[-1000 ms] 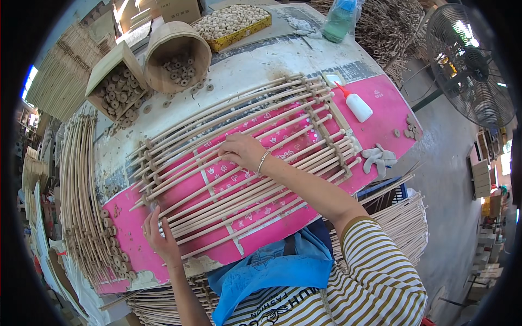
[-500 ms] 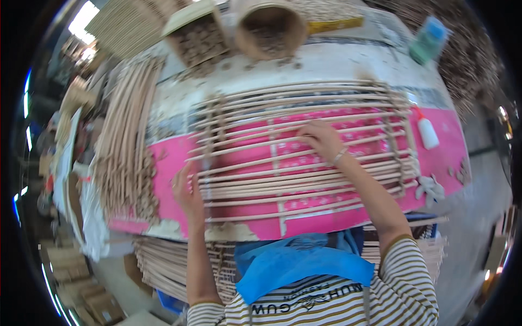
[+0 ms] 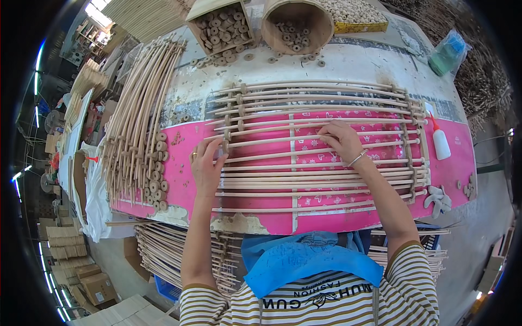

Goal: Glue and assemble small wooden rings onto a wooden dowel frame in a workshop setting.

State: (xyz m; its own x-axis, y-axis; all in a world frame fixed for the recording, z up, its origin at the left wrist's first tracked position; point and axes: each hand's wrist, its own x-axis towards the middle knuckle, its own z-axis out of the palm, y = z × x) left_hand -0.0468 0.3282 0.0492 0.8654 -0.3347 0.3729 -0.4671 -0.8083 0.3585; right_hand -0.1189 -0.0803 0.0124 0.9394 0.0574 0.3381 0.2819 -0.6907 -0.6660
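Long pale wooden dowels (image 3: 272,178) lie side by side across a pink patterned sheet (image 3: 255,221). Small wooden rings (image 3: 240,99) sit in a row near the left ends of the far dowels, and another row (image 3: 409,157) crosses their right ends. At the left end of a middle dowel, my left hand (image 3: 205,167) is closed, thumb and fingers pinched at a wooden ring (image 3: 226,146). My right hand (image 3: 342,142) has its fingers closed on the same dowel, right of its middle. The nearer dowels have bare left ends.
To the left lies a pile of dowels with rings (image 3: 136,108). A square wooden box (image 3: 247,41) and a round tub (image 3: 270,32) of rings stand at the back. A white glue bottle (image 3: 441,144) and a crumpled glove (image 3: 436,202) lie on the right.
My left hand has moved up to the dowel's left end and now pinches there. My right hand stays on the dowel. The whole view has shifted slightly.
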